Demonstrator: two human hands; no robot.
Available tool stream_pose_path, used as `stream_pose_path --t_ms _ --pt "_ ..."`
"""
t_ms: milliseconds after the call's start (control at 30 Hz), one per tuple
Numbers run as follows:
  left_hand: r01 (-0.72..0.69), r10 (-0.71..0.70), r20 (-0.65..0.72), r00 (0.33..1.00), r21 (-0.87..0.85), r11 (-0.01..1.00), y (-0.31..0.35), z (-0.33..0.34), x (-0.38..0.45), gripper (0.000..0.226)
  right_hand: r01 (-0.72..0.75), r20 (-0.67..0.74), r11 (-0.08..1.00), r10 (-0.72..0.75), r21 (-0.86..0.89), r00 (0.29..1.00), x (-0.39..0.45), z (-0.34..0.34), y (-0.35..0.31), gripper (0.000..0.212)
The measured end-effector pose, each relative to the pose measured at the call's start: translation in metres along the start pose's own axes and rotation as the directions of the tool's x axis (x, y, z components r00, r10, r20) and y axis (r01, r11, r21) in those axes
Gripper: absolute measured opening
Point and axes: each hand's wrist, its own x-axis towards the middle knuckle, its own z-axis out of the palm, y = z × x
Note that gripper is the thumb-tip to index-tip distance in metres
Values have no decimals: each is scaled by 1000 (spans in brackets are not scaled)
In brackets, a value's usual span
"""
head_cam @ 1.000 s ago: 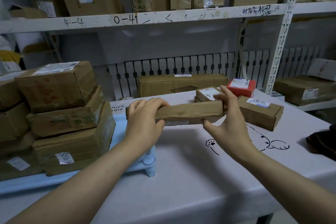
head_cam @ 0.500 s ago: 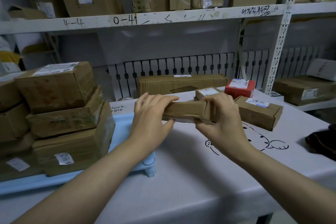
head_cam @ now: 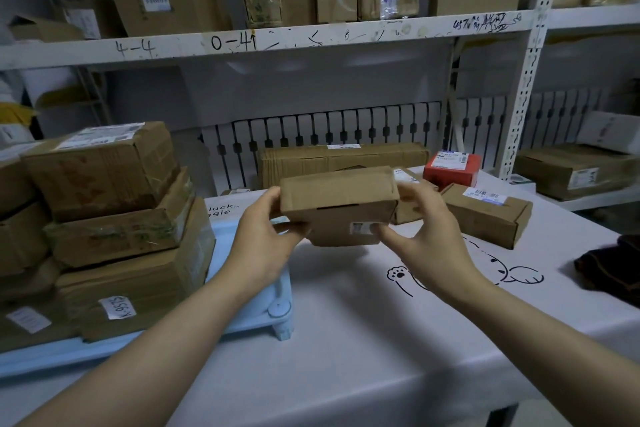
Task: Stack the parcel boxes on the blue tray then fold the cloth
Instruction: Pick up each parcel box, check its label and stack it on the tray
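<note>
Parcel box [head_cam: 341, 204] is up in the air over the table [head_cam: 346, 357], just right of the blue tray [head_cam: 249, 308], held flat-ish between both hands with its small white label facing the camera. Left hand [head_cam: 263, 236] grips its left end, thumb underneath and fingers curled round the top edge; right hand [head_cam: 420, 236] pinches the right end, thumb by the label, and the fingers behind the box look blurry so I can't say exactly how they sit. So the box sits right between the two grips, clear of the table. Counting the rest: three cardboard boxes are stacked [head_cam: 114, 225] on the blue tray, biggest at the bottom, with more boxes further left that are cut off. Right of the tray there's still one brown box with a barcode label [head_cam: 485, 215], one red box [head_cam: 452, 170], one small box [head_cam: 405, 208] mostly hidden behind the right hand, and one long carton [head_cam: 343, 159] at the back. One dark cloth [head_cam: 609, 267] lies at the table's far right edge.
</note>
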Motion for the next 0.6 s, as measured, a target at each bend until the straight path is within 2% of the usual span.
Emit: stream_pose_path --t_ms 100,300,367,467,600 --pt "32 -32 7 999 -75 997 2 0 -2 43 -64 64 997 61 37 996 -1 1 1 42" --pt "53 -56 -25 998 -82 995 -7 -2 1 44 -82 89 992 73 91 993 2 3 -1 35" --pt "57 -60 -46 997 -62 996 -10 -4 3 60 -58 72 991 49 122 996 2 4 -3 33" --pt "7 -6 -62 998 16 1000 -11 -5 2 91 -14 40 994 10 111 999 3 6 -4 34" --pt "-151 167 -60 984 213 965 0 -2 -4 92 54 38 999 -53 -9 998 4 12 -4 39"
